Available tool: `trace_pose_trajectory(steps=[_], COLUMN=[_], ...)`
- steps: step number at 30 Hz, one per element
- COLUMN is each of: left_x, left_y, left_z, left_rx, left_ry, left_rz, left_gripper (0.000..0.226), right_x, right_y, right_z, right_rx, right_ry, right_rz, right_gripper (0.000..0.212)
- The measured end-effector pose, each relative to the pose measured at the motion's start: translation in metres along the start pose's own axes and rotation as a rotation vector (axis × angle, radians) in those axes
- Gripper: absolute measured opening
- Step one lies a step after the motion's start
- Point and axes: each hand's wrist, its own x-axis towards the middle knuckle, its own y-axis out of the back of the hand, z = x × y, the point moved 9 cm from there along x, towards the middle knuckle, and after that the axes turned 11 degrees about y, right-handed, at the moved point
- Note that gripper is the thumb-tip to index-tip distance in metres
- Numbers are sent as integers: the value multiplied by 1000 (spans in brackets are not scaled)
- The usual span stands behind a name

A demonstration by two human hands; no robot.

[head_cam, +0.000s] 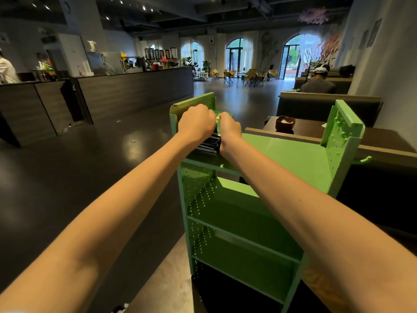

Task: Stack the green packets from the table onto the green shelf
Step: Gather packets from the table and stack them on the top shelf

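Hands: left (195, 123), right (230, 132) | fingers clasp flat packets (208, 144) | perforated metal shelf (291, 154)

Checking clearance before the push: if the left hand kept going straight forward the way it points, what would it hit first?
Likely the shelf's upright end panel, right behind the left hand and packets; depth is unclear.

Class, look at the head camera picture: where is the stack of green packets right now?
The stack of green packets sits at the left end of the green shelf's top level, pressed between the left hand and right hand.
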Motion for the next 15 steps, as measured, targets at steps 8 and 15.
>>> trace_pose_trajectory(steps=[8, 15], left_x=[-68, -130], left_y=[15, 31], left_z=[46, 82], left_rx=[36, 10], left_ry=[-344, -522], left_rz=[334, 416], left_gripper=[27, 24], right_x=[-37, -90], right_y=[55, 96], right_z=[-10, -38], right_rx=[4, 97], right_ry=[339, 612], right_rz=[171, 128], right_gripper=[29, 35])
